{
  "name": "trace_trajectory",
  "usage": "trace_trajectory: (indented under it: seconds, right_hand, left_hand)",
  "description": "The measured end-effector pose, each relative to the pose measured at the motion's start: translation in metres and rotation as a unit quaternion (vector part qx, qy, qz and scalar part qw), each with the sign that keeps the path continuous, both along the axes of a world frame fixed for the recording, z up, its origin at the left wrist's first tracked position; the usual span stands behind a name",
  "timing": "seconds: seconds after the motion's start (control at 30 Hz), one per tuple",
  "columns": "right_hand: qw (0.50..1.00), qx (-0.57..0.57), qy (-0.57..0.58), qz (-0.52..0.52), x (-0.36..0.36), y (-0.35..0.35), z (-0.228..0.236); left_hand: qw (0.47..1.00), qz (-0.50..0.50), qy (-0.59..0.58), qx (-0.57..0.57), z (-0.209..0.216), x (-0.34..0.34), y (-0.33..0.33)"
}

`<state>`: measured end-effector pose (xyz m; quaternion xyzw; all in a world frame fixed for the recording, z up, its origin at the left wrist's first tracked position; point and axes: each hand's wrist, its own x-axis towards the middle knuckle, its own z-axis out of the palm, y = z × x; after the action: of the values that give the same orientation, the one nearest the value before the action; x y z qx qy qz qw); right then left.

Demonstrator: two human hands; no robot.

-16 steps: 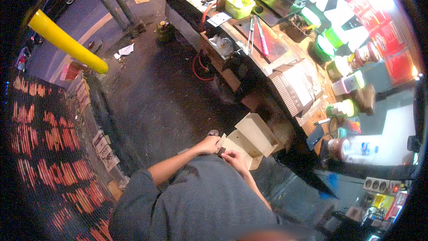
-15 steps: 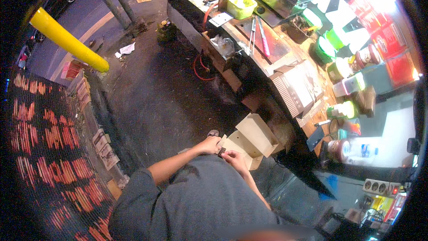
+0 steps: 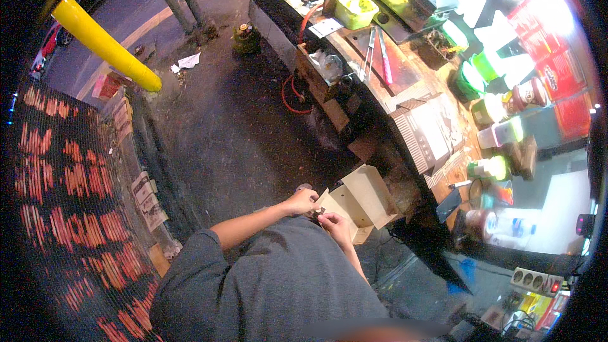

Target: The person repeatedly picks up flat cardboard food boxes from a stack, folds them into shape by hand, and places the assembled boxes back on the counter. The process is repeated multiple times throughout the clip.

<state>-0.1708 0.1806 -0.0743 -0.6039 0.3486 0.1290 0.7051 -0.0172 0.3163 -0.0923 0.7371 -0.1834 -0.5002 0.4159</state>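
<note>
My left hand [image 3: 303, 201] and my right hand [image 3: 335, 225] meet in front of my grey shirt, just left of an open cardboard box [image 3: 364, 197]. Between their fingertips sits a small dark object [image 3: 317, 214], pinched from both sides; it is too small to tell what it is. The box stands with its flaps up, its pale inside facing me, right beside both hands. My left forearm comes in bare from the lower left.
A long stall counter [image 3: 411, 88] runs along the right with a green tub [image 3: 356, 9], tongs [image 3: 369, 50], a ribbed metal box [image 3: 423, 134] and bottles. A yellow post [image 3: 104, 41], a small gas cylinder [image 3: 244, 35] with a red hose [image 3: 292, 95] and a power strip [image 3: 537, 278] are around.
Both hands stay together beside the box, fingers shifting only slightly on the small dark object. Nothing else has moved.
</note>
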Motion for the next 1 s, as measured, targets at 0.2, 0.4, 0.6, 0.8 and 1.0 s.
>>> trace_trajectory:
  seconds: [0.2,0.4,0.6,0.8,1.0]
  right_hand:
    - [0.999,-0.013,0.031,-0.037,0.001,-0.002,-0.004]
    - [0.997,-0.019,0.022,-0.065,0.003,-0.003,-0.001]
    - [0.995,-0.036,-0.044,-0.086,0.009,-0.001,-0.001]
    - [0.998,-0.012,-0.059,0.009,0.006,-0.004,-0.03]
    - [0.977,0.131,-0.068,-0.156,0.029,-0.025,-0.034]
  left_hand:
    - [1.0,0.0,0.015,-0.015,0.015,0.005,-0.002]
    - [0.998,-0.054,0.004,-0.013,0.019,0.005,-0.007]
    - [0.998,-0.05,0.036,-0.007,0.013,0.001,-0.013]
    - [0.985,-0.108,-0.119,0.058,0.014,-0.003,-0.024]
    - [0.956,-0.197,-0.219,0.002,0.017,-0.012,-0.038]
